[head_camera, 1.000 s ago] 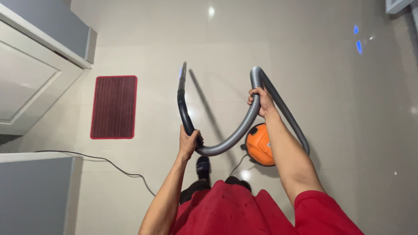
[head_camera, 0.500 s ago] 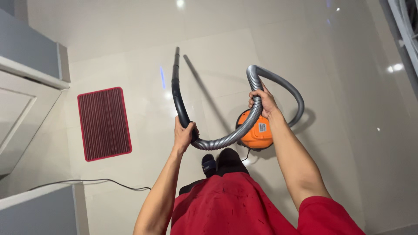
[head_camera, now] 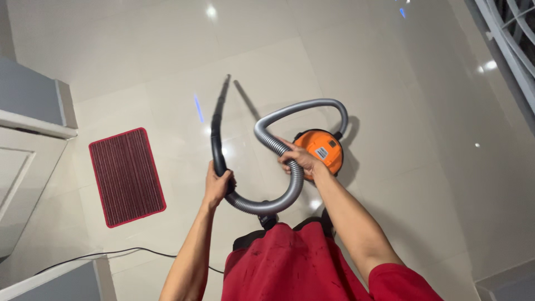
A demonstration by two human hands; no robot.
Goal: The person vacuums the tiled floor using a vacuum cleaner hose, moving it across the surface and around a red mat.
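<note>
- We see the left hand (head_camera: pixel 218 183) closed around the black handle (head_camera: pixel 216 146), the curved rigid end of the vacuum's hose, at the point where the handle meets the ribbed part.
- From this grip the black wand (head_camera: pixel 222 100) runs up and away, its narrow tip pointing at the floor (head_camera: pixel 390 72); we cannot tell whether the tip touches the tiles.
- We see the right hand (head_camera: pixel 301 160) wrapped around the grey hose (head_camera: pixel 290 111) partway along its length, fingers curled over the ribbed tube.
- Between the two hands the hose sags in a U-shaped loop, its lowest part just above the red shirt (head_camera: pixel 295 262).
- Beyond the right hand the hose rises, bends sharply, and arcs over to the right, ending at the far side of the vacuum (head_camera: pixel 320 149).
- The vacuum is a round orange canister standing on the floor, just beyond the right hand and partly covered by it.
- A dark red mat (head_camera: pixel 127 176) lies flat on the tiles to the left, well apart from the vacuum.
- A thin black cord (head_camera: pixel 111 255) trails across the floor at lower left, below the mat.
- A grey and white door frame (head_camera: pixel 33 117) borders the left edge; a white grille (head_camera: pixel 510 39) crosses the upper right corner.
- A dark shoe (head_camera: pixel 267 221) shows under the hose loop.
</note>
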